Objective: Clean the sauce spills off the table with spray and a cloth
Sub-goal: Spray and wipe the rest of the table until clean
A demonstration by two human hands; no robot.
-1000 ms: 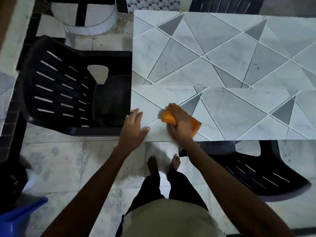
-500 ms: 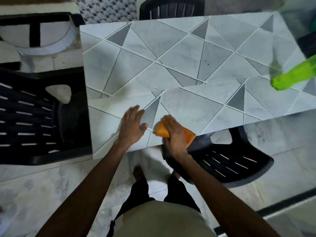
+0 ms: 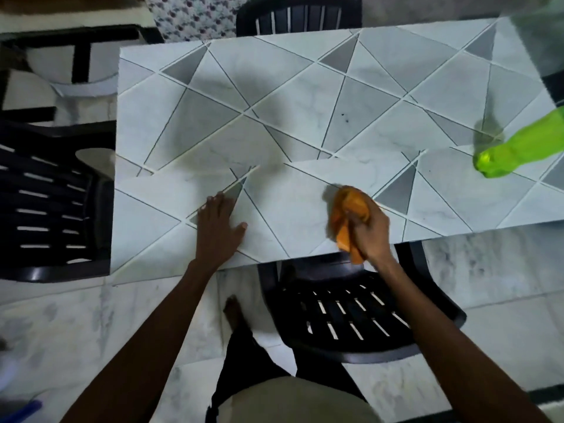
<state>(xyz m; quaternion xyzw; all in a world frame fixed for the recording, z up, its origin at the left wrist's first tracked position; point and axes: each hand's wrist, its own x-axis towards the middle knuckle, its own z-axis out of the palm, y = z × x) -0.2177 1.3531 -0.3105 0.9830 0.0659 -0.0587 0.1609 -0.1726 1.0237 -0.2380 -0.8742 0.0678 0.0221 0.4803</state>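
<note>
Wiping in progress. Right hand [image 3: 370, 232] grips bunched orange cloth [image 3: 351, 209] on the grey triangle-patterned tabletop [image 3: 290, 87] near its front edge; left hand [image 3: 219, 227] lies flat, fingers straight, bracing. Green plastic spray bottle [image 3: 515, 152] sits at far right. Advice: spread cloth, overlap strokes toward dark mid-table specks [image 3: 345, 116].

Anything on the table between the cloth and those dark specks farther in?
Nothing visible. The right hand grips the orange cloth at the edge of the table; only bare tiles lie between it and the dark specks. The green bottle is off to the right, the left hand flat to the left.
</note>
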